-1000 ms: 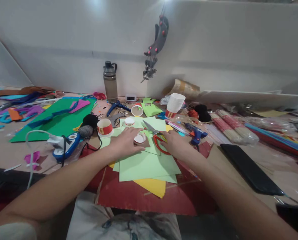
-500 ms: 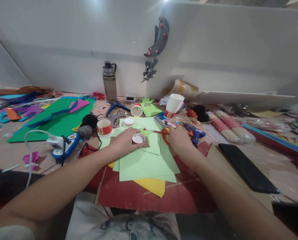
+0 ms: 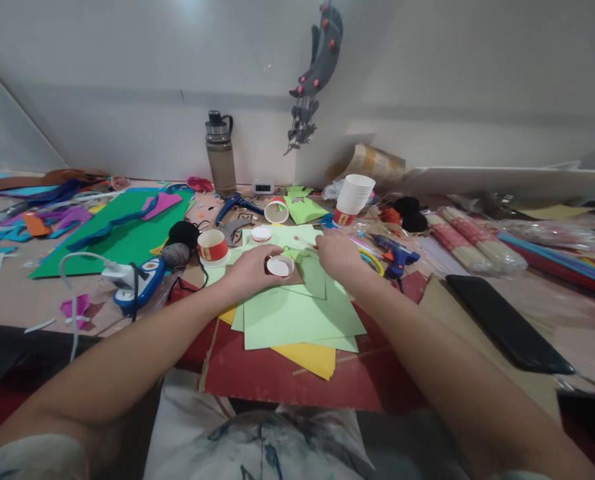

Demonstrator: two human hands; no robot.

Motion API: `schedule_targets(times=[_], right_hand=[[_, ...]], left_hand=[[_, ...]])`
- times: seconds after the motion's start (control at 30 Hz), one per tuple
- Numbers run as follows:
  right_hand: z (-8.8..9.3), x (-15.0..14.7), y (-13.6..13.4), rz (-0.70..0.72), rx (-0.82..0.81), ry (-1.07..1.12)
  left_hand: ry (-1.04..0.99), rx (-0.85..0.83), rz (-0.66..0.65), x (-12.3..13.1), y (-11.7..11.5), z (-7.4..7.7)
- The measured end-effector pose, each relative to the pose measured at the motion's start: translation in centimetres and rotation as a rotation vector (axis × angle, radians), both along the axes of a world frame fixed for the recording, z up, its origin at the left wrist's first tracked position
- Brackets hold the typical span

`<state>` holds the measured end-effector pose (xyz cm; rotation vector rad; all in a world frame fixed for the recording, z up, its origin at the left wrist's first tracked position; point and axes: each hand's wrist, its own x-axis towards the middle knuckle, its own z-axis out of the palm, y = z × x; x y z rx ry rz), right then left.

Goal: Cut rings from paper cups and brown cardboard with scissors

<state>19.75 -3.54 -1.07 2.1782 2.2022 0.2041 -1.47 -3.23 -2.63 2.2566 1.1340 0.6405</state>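
Observation:
My left hand (image 3: 250, 270) rests on the light green paper sheets (image 3: 297, 313) and pinches a small white round cup bottom (image 3: 280, 267) that sits on a brown card scrap. My right hand (image 3: 340, 257) lies just right of it, fingers curled and closed toward a thin pink stick (image 3: 303, 240) on the green paper. What the fingertips hold is hidden. A red-banded paper cup (image 3: 213, 247) stands left of my left hand.
Red cardboard (image 3: 297, 383) lies under the papers. A blue glue gun (image 3: 397, 255), stacked white cups (image 3: 356, 197) and stick bundles (image 3: 467, 243) sit to the right, with a black slab (image 3: 510, 323) nearer. A water bottle (image 3: 220, 157) stands at the back, green foam sheet (image 3: 112, 237) left.
My right hand carried the red-handled scissors off to the right, then came back toward the cup bottom without them. My left hand stayed on the white round piece.

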Motion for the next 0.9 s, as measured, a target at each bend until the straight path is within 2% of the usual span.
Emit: schedule_targets(times=[0.07, 0.13, 0.2, 0.27, 0.4, 0.5, 0.73, 0.9], right_hand=[[0.8, 0.3, -0.3, -0.04, 0.101, 0.088], [1.6, 0.5, -0.9, -0.095, 0.29, 0.323], [1.9, 0.5, -1.3, -0.075, 0.434, 0.598], [1.5, 0.3, -1.6, 0.004, 0.446, 0.861], [-0.2, -0.2, -1.8, 0.075, 0.288, 1.193], [-0.6, -0.3, -2.0, 0.081, 0.233, 1.274], [-0.5, -0.5, -2.7, 0.032, 0.022, 1.301], [-1.3, -0.5, -2.5, 0.056, 0.001, 1.159]], left_hand=[[-0.023, -0.029, 0.002, -0.1, 0.1, -0.2], [-0.029, -0.041, -0.003, -0.1, 0.1, -0.3], [-0.02, -0.034, -0.009, 0.0, 0.1, -0.3], [-0.001, -0.004, -0.016, 0.0, 0.0, -0.2], [0.017, 0.055, -0.028, 0.1, 0.0, -0.2], [0.026, 0.063, -0.026, 0.2, 0.1, -0.4], [0.072, 0.051, 0.011, 0.3, 0.2, -0.4], [0.122, 0.082, -0.017, 0.3, 0.4, -0.3]])
